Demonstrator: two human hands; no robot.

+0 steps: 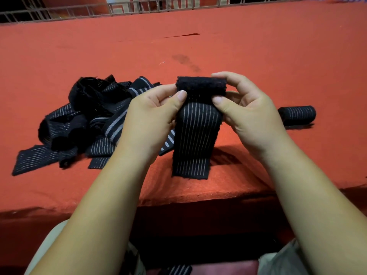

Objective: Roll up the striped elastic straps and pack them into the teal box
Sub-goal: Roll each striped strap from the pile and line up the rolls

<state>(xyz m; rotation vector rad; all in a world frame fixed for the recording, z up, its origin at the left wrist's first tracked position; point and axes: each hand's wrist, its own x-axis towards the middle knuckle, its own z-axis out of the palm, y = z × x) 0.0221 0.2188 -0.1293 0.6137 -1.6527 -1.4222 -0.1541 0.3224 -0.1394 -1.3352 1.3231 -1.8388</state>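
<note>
A black strap with thin pale stripes [193, 139] is held up above the red table's front edge. Its fuzzy black top end is folded over into the start of a roll. My left hand [153, 114] pinches the left side of that fold between thumb and fingers. My right hand [244, 108] pinches the right side, fingers curled over the top. The strap's free end hangs down to the table. A finished rolled strap [297, 115] lies on the table to the right. A tangled pile of loose striped straps [85, 120] lies to the left. No teal box is in view.
The red cloth-covered table [218, 52] stretches back to a metal railing [79, 11] along the far edge. A dark stain marks the cloth behind the hands. Another striped strap end [177, 270] shows at my lap, below the table edge.
</note>
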